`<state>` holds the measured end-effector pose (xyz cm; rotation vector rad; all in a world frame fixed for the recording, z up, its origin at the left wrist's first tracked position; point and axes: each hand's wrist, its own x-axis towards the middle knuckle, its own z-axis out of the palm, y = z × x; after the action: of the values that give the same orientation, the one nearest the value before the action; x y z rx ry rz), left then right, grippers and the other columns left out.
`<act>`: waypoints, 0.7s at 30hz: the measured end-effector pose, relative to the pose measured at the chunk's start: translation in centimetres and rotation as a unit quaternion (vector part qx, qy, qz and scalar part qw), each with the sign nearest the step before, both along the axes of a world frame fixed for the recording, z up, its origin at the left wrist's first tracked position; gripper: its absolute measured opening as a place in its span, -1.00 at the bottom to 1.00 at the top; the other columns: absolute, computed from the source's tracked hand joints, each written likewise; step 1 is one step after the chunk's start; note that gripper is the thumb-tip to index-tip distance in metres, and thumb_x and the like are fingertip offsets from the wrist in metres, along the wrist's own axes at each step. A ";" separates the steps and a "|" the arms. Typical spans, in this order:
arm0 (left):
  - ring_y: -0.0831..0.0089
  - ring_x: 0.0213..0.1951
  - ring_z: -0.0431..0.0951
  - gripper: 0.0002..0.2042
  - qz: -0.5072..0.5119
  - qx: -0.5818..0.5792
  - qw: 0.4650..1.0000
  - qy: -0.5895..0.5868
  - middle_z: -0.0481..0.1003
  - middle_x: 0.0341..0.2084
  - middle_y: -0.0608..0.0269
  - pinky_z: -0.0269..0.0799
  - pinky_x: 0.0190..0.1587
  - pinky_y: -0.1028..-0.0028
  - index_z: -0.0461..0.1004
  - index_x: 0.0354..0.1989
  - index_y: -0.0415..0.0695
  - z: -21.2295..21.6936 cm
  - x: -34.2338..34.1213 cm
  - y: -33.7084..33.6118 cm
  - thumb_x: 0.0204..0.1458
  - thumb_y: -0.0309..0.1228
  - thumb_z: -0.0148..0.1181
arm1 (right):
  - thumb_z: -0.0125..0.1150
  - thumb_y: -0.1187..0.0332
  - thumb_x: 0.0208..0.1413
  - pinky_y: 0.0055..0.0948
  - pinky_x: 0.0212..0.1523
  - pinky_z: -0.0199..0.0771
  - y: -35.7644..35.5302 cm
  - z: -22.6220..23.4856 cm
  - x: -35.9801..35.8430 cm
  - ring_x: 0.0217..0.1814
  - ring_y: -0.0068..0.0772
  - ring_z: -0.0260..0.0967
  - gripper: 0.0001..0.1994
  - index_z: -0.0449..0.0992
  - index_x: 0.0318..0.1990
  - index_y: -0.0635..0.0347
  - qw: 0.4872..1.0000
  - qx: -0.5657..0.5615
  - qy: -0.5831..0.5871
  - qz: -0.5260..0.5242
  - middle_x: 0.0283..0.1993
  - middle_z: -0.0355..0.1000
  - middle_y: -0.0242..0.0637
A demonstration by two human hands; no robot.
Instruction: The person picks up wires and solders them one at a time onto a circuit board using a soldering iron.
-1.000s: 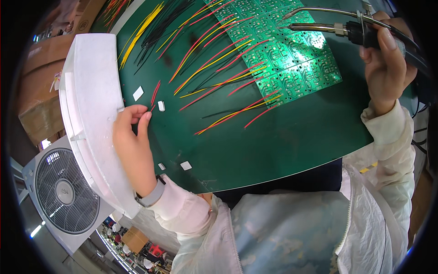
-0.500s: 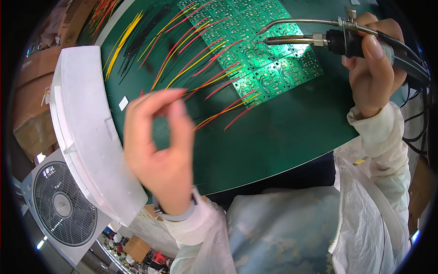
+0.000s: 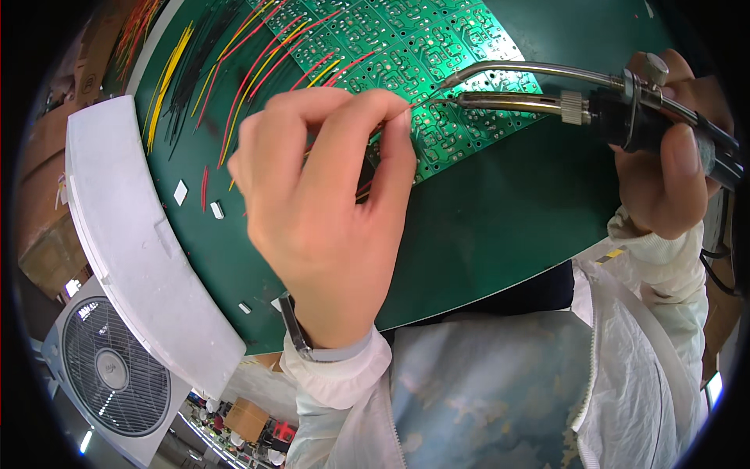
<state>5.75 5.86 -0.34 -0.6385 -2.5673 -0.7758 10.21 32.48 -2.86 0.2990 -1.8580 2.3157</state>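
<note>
My left hand is over the near left part of a green circuit board panel. Its thumb and forefinger pinch a thin red wire, whose end meets the board. In my right hand is a soldering iron with a curved metal feed tube clamped above it. The iron's tip sits at the board, just right of the pinched wire end. Red and yellow wires run leftward from the board's left edge; my left hand hides several of them.
Bundles of loose yellow wires and black wires lie on the green table mat. A long white foam piece borders the mat's left side. Beyond it stand a box fan and cardboard boxes. Small white pieces lie nearby.
My left hand has moved right and up onto the board's edge and now pinches a red wire there. The iron sits slightly lower in view, and the whole view has shifted.
</note>
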 end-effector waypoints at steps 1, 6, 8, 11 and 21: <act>0.49 -0.39 0.49 -0.87 -0.001 -0.001 1.000 -0.002 0.49 -0.46 0.26 0.41 -0.31 0.54 0.54 -0.38 -0.22 0.0 0.0 0.1 -0.14 -0.65 0.31 | 0.04 0.29 0.07 -0.25 -0.01 0.39 0.0 -0.1 0.2 -0.04 -0.24 0.30 -0.66 0.28 -0.06 0.33 1.000 0.029 0.005 -0.002 -0.03 0.22 -0.09; 0.48 -0.39 0.49 -0.87 0.016 -0.034 0.999 -0.018 0.48 -0.45 0.27 0.41 -0.28 0.54 0.54 -0.40 -0.23 0.3 0.0 0.3 -0.15 -0.67 0.29 | 0.02 0.25 0.07 -0.28 -0.05 0.40 -1.8 0.0 0.3 -0.11 -0.26 0.31 -0.59 0.26 -0.06 0.44 0.983 0.010 -0.051 -0.177 -0.08 0.24 -0.07; 0.48 -0.39 0.49 -0.87 0.020 -0.024 0.999 -0.033 0.48 -0.45 0.27 0.41 -0.27 0.54 0.54 -0.40 -0.23 0.4 0.1 0.3 -0.16 -0.68 0.28 | 0.01 0.25 0.09 -0.32 -0.11 0.41 -0.6 -0.4 0.1 -0.17 -0.28 0.32 -0.60 0.27 -0.08 0.48 0.994 0.090 -0.002 -0.060 -0.13 0.25 -0.07; 0.50 -0.39 0.49 -0.86 0.025 -0.009 0.998 -0.062 0.48 -0.45 0.27 0.40 -0.25 0.55 0.53 -0.40 -0.24 0.6 0.2 0.2 -0.16 -0.69 0.26 | 0.00 0.27 0.09 -0.38 -0.18 0.40 -0.6 0.0 0.0 -0.22 -0.29 0.32 -0.64 0.30 -0.14 0.48 0.979 0.198 0.028 -0.040 -0.18 0.26 -0.07; 0.52 -0.39 0.49 -0.86 0.016 -0.038 0.996 -0.079 0.49 -0.44 0.28 0.40 -0.25 0.56 0.53 -0.39 -0.25 1.5 -0.2 0.1 -0.17 -0.69 0.26 | 0.03 0.28 0.10 -0.39 -0.24 0.40 -0.8 -0.3 -0.8 -0.26 -0.28 0.30 -0.68 0.30 -0.20 0.46 0.987 0.135 0.087 0.016 -0.23 0.25 -0.06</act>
<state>5.57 5.93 1.14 -0.5779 -2.7549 -0.7476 9.42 31.69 -3.12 0.5496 -2.0860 1.9805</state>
